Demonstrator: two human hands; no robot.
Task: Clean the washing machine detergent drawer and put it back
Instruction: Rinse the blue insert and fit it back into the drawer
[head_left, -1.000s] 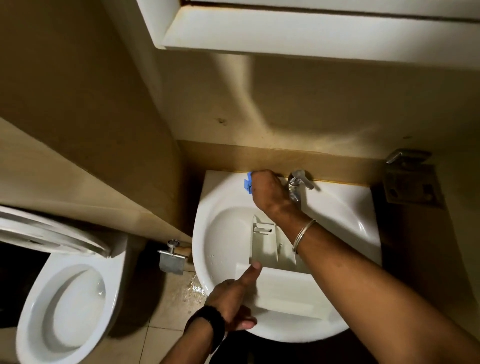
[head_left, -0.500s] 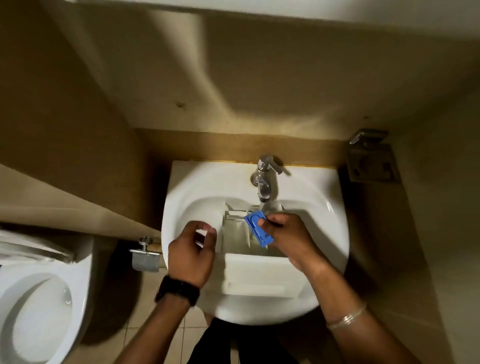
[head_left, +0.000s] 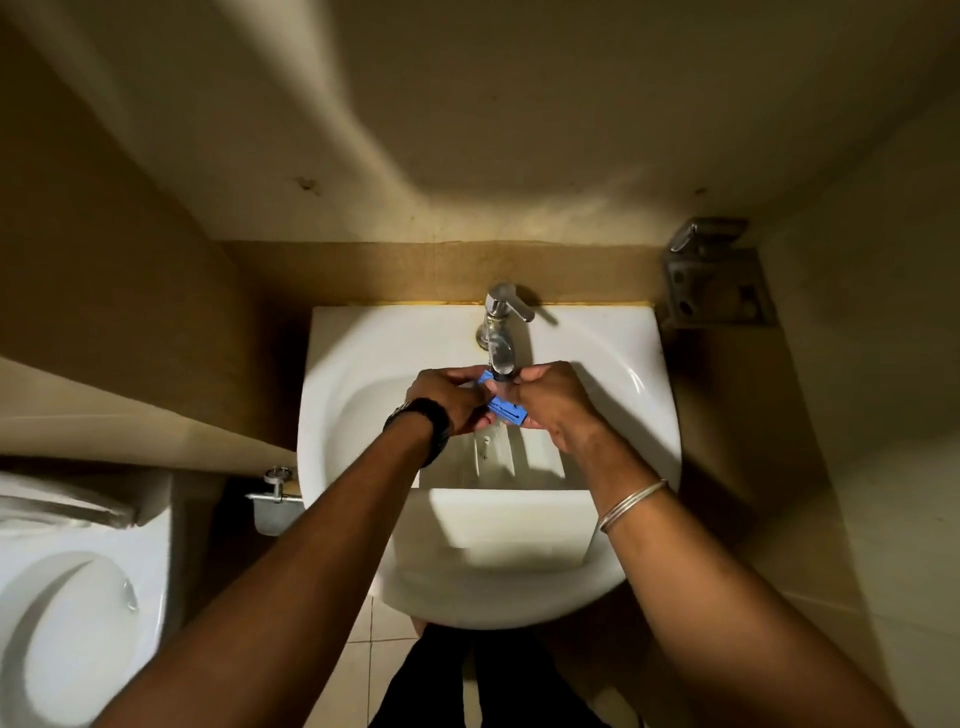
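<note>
The drawer (head_left: 511, 519) lies in the sink (head_left: 353, 364), below the tap (head_left: 500, 332); the toilet (head_left: 67, 623) stands left of the sink.

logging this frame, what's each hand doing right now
Left hand: holding the blue insert under the tap.
Right hand: holding the same blue insert.

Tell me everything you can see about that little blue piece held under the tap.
The blue insert looks like a small flat plastic piece with dark slots along one edge. It is held tilted over the sink, its upper end just beneath the tap spout. The left hand and right hand pinch it from either side, hiding its ends. Below it the white drawer lies in the basin.
</note>
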